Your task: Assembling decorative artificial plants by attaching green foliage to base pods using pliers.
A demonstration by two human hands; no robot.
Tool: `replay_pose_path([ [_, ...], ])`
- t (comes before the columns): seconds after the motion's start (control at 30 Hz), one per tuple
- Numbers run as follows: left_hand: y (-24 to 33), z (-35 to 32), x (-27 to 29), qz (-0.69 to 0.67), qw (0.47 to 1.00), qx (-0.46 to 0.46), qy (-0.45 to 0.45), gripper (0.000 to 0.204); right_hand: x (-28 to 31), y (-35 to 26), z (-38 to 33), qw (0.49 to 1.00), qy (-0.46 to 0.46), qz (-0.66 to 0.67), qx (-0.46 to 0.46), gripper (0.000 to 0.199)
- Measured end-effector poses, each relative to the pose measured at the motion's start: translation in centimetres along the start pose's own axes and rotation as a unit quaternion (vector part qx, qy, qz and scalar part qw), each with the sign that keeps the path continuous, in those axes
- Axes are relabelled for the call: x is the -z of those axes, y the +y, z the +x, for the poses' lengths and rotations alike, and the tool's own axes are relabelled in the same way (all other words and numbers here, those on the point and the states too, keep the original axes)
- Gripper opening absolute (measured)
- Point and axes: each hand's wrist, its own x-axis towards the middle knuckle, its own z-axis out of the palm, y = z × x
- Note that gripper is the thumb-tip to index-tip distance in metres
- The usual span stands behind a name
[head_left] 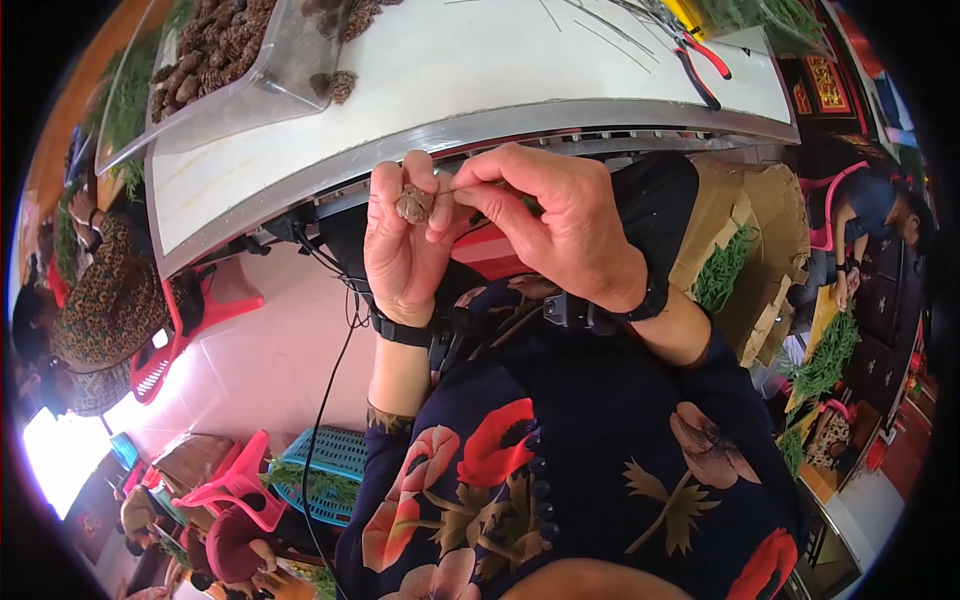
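Just off the table's near edge, my left hand [400,240] holds a small brown pine cone [414,205] between thumb and fingers, its round end facing up. My right hand [560,220] is closed in a pinch right beside it. A thin strand that looks like wire [447,191] runs from the right fingertips toward the cone; most of it is hidden by fingers. Further off on the table lie several loose thin wires [610,38] and pliers [700,70] with red and black handles.
A clear plastic bin [270,95] of pine cones stands at the table's far left, with loose cones [342,86] beside it. The white table [450,80] has a metal edge. A cardboard box [775,220] with greenery is at my right. Other people sit on both sides.
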Motion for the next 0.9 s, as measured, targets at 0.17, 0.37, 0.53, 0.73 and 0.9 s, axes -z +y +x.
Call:
replay_pose_path([
  [0.17,-0.5,0.1,-1.0,0.088,0.994,0.013,0.066,0.019,1.1,0.7,0.0,0.997,0.019,-0.065,0.040,0.011],
  [0.37,-0.2,-0.4,0.1,0.144,0.989,0.039,0.007,0.021,1.7,1.4,-0.2,0.996,0.013,-0.029,0.079,0.013],
  [0.53,0.0,-0.9,-0.4,0.144,0.985,0.086,0.025,0.024,2.1,1.6,-0.5,0.997,0.002,-0.009,0.074,0.015],
  [0.73,0.4,-0.7,-0.7,0.178,0.977,0.119,0.010,0.019,2.4,2.0,-1.0,0.996,0.000,-0.006,0.084,0.015],
  [0.9,0.4,-1.0,-1.0,0.204,0.970,0.128,0.033,0.019,2.7,2.2,-1.2,0.996,-0.036,0.009,0.086,0.015],
])
